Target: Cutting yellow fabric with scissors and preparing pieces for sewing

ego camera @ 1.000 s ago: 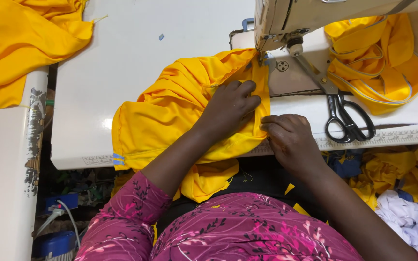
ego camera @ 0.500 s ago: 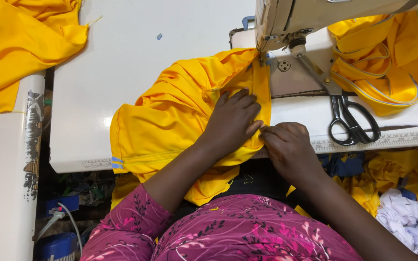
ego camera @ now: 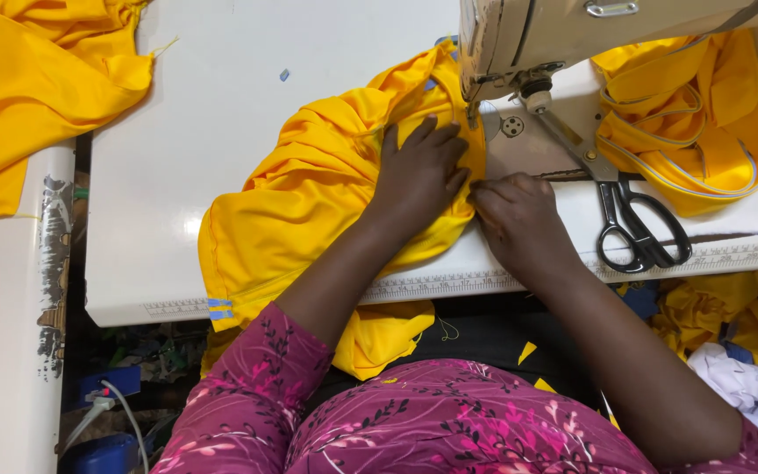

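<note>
Head view showed the left hand (ego camera: 420,171) flat, fingers (ego camera: 436,132) spread and pressing down on the yellow cloth (ego camera: 309,211), gripping nothing. Just beside it, the right hand (ego camera: 519,219) lay with fingertips (ego camera: 482,191) curled together on the cloth's edge; whether they pinched it I could not tell. Beyond both sets of fingertips stood the sewing machine (ego camera: 519,44). Scissors (ego camera: 629,224) lay right of the right hand. Everything rested on the white table (ego camera: 221,96), with more yellow fabric (ego camera: 37,79) far left.
</note>
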